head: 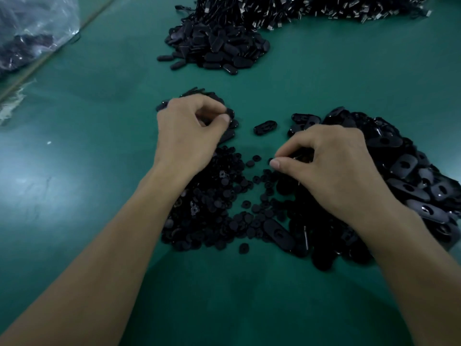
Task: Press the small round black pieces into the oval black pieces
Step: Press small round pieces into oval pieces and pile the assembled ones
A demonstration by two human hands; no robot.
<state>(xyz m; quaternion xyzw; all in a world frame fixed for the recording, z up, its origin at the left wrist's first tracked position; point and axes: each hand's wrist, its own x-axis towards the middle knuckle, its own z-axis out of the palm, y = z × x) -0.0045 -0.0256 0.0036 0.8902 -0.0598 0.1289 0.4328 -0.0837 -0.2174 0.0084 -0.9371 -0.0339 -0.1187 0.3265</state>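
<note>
A heap of small round black pieces (219, 203) lies on the green table between my forearms. Oval black pieces with a hole are piled at the right (409, 171). My left hand (187, 131) hovers over a small cluster of oval pieces and pinches one oval black piece (230, 112) between thumb and forefinger. My right hand (324, 161) has curled fingers at the top edge of the round-piece heap; thumb and forefinger pinch something small and dark that I cannot make out. One oval piece (265, 127) lies alone between the hands.
A second pile of oval pieces (219, 51) sits at the back, with a mass of black cords with metal ends (324, 6) behind it. A clear plastic bag (32, 28) lies at the far left. A seam (50, 56) runs diagonally across the table there.
</note>
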